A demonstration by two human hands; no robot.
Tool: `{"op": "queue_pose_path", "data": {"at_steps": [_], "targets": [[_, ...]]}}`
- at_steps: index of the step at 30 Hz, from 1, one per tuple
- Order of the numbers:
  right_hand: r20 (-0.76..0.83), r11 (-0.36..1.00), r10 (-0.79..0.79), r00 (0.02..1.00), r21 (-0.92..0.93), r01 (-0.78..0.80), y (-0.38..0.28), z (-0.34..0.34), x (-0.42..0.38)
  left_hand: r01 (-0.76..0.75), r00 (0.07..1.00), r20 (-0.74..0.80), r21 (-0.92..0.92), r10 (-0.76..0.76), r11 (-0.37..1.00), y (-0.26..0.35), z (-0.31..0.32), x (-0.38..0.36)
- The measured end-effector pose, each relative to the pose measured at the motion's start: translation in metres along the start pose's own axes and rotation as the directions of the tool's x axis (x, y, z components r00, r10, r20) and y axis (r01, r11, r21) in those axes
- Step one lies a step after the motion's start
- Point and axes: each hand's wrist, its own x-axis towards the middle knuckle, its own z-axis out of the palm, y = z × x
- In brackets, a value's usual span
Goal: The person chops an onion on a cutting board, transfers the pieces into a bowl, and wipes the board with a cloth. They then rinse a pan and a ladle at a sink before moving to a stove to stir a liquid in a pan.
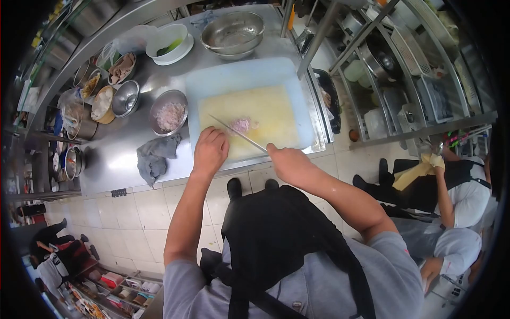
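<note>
My right hand (287,164) is wrapped round the handle of a knife (243,136), whose blade points up and left over a yellow cutting board (276,109). Chopped pinkish pieces (241,125) lie on the board beside the blade. On the left of the knife, my left hand (211,149) rests at the board's edge with its fingers curled together; whatever may be under them is hidden. A steel bowl (169,112) of chopped pale pink pieces stands left of the board, and a crumpled grey cloth (155,159) lies below it.
Under the board is a bluish-white board (239,69). Behind stand a large steel bowl (232,33) and a white bowl (169,44) with something green. Food containers (102,104) line the left. A shelf rack (419,125) and people (462,196) are at the right; others are lower left.
</note>
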Motion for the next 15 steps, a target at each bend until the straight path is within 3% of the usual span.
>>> {"op": "queue_pose_path", "data": {"at_steps": [1,3,9,11,13,15], "targets": [[-0.022,1.0,0.009,1.0,0.011,-0.009,0.001,-0.003,-0.001,-0.002,1.0,-0.004,0.007,0.002,1.0,0.001,-0.003,-0.001],[-0.074,0.998,-0.023,0.997,-0.066,0.018,0.004,-0.01,-0.008,0.189,0.982,-0.005,-0.03,-0.189,0.981,0.004,-0.013,-0.003],[-0.355,0.915,-0.223,0.908,-0.398,0.069,0.014,-0.025,0.01,0.285,0.954,-0.084,-0.038,-0.288,0.958,-0.002,-0.052,-0.005],[-0.399,0.884,-0.309,0.863,-0.456,0.106,-0.001,-0.04,0.031,0.226,0.963,-0.166,0.081,-0.211,0.971,-0.008,-0.072,0.001],[-0.398,0.766,-0.442,0.804,-0.634,0.107,-0.018,-0.055,0.056,0.163,0.966,-0.229,0.194,-0.117,0.967,-0.006,-0.091,0.016],[-0.409,0.729,-0.52,0.75,-0.67,0.141,-0.036,-0.065,0.076,0.058,0.998,0.01,0.242,-0.062,0.969,-0.001,-0.102,0.031]]}}
